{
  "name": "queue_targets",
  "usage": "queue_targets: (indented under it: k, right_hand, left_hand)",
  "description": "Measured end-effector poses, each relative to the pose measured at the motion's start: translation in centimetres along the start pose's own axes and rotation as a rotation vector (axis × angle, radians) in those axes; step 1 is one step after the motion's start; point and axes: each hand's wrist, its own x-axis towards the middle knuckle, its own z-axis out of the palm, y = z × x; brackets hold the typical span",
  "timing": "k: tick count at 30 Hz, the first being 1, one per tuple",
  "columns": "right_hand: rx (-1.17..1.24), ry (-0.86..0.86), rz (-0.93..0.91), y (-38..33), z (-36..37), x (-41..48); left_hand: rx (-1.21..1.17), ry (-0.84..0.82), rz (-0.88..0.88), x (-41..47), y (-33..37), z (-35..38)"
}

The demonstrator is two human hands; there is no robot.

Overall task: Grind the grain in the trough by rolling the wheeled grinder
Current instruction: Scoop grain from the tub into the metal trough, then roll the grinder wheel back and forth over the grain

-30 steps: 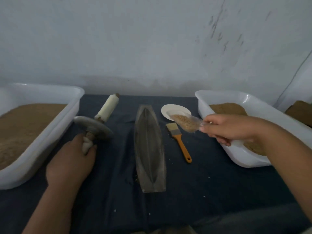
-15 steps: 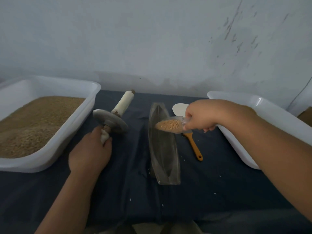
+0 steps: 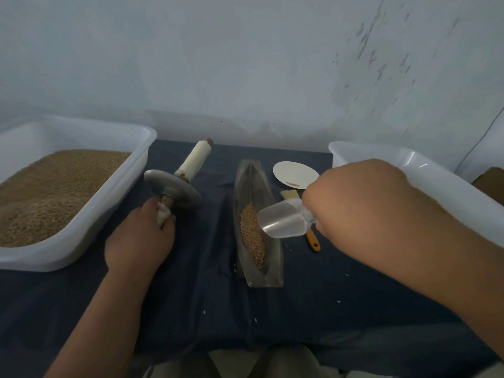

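A long boat-shaped metal trough lies lengthwise in the middle of the dark blue cloth, with a strip of brown grain in its near half. My right hand grips a clear plastic scoop, tipped over the trough's right edge and empty. Left of the trough, my left hand grips the near cloth-wrapped handle of the wheeled grinder. Its grey disc stands tilted on the cloth and its far white handle points away towards the wall.
A white tub full of brown grain stands at the left. Another white tub stands at the right behind my right arm. A small white plate and an orange-handled brush lie just right of the trough. Loose grains dot the cloth.
My right hand carried the full scoop from the right tub to the trough and tipped it; the grain now lies in the trough. My left hand kept hold of the grinder handle.
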Motion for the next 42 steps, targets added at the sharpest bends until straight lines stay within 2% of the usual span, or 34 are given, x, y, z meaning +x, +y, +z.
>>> queue_targets:
  k: [3,4,7,9,11,13,15,17,20,22,25,28,29,31,33,35,38,42]
  right_hand:
    - [0.127,-0.079,0.058,-0.2,1.4,0.7]
    - [0.152,-0.053,0.075,-0.2,2.0,0.9]
    - [0.141,0.249,0.047,0.4,3.7,0.6]
    - [0.329,0.35,0.036,2.1,5.6,0.9]
    - [0.562,0.423,0.146,4.8,8.3,2.0]
    - [0.721,0.432,0.33,8.6,11.2,3.3]
    - [0.792,0.299,0.499,12.9,14.2,4.3]
    - [0.799,0.096,0.618,16.5,17.2,5.1]
    - [0.783,-0.13,0.721,18.9,21.0,5.4]
    - [0.786,-0.197,0.696,18.8,22.5,5.6]
    - [0.753,-0.265,0.657,18.1,23.2,6.0]
    - [0.545,-0.299,0.717,17.8,22.5,5.6]
    - [0.447,-0.211,0.726,17.6,21.8,5.4]
    - [0.393,0.142,0.678,16.4,19.7,5.5]
    - [0.51,0.487,0.508,13.3,16.7,5.9]
    - [0.616,0.702,0.265,8.7,13.7,6.7]
    - [0.613,0.878,-0.035,2.3,10.5,8.5]
    - [0.415,0.915,-0.055,-0.9,7.6,10.6]
  left_hand:
    - [0.006,0.004,0.003,0.0,0.1,-0.1]
    - [0.007,0.005,0.005,-0.1,0.1,-0.1]
    - [0.008,0.003,0.011,0.0,0.1,-0.1]
    - [0.004,-0.007,0.013,0.1,0.0,-0.2]
    - [0.01,-0.023,0.015,0.1,-0.1,-0.3]
    - [0.017,-0.029,0.02,0.0,-0.1,-0.4]
    - [0.018,-0.027,0.027,-0.1,-0.1,-0.4]
    - [0.033,-0.04,0.018,-0.1,0.0,-0.5]
    - [0.035,-0.057,-0.031,-0.2,0.1,-0.7]
    - [-0.002,-0.063,-0.08,-0.2,0.2,-0.8]
    - [0.064,-0.099,-0.081,0.1,0.1,-1.0]
    - [0.114,-0.128,-0.084,0.3,0.5,-1.3]
    - [0.126,-0.135,-0.093,0.3,0.7,-1.4]
    - [0.144,-0.137,-0.116,0.5,0.9,-1.2]
    - [0.14,-0.124,-0.137,0.4,1.1,-1.3]
    - [0.129,-0.117,-0.133,0.5,1.1,-1.5]
    - [0.099,-0.11,-0.097,0.3,1.1,-2.0]
    - [0.11,0.024,0.058,0.0,2.1,-3.4]
